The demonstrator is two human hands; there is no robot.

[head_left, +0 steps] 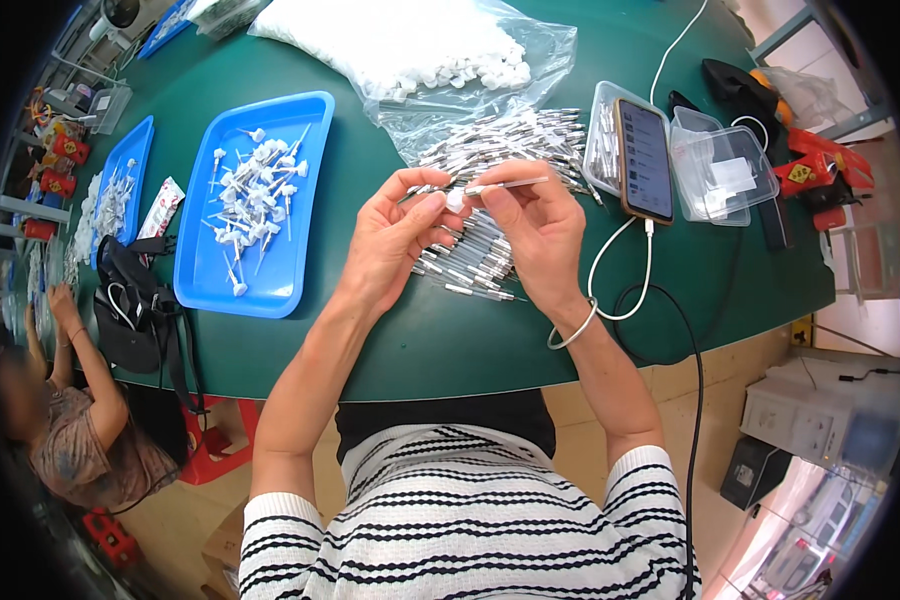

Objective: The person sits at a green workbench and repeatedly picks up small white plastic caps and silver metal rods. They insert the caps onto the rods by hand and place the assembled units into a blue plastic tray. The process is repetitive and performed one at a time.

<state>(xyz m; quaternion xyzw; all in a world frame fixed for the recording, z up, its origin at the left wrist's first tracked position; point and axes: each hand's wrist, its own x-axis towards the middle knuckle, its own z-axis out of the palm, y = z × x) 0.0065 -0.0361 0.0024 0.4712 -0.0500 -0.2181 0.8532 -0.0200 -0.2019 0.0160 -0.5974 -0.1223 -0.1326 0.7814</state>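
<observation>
Above a pile of thin metal-tipped rods (475, 262), my two hands meet at the fingertips. My left hand (392, 238) is closed in a pinch on a small white plastic cap (455, 200). Between the thumb and fingers of my right hand (542, 225) lies one thin rod (515, 184), its inner end close to the cap; whether they touch I cannot tell. To the left, a blue tray (189, 262) holds many white caps with rods sticking out of them. Beyond my hands, a clear plastic bag (547, 45) spills loose white caps onto the rods.
At the right, a phone (643, 160) with a white cable leans on a clear box of rods (602, 130), beside clear plastic containers (725, 175). A black bag (135, 310) and a second blue tray (138, 150) lie left. Another person's hand (62, 305) reaches the table.
</observation>
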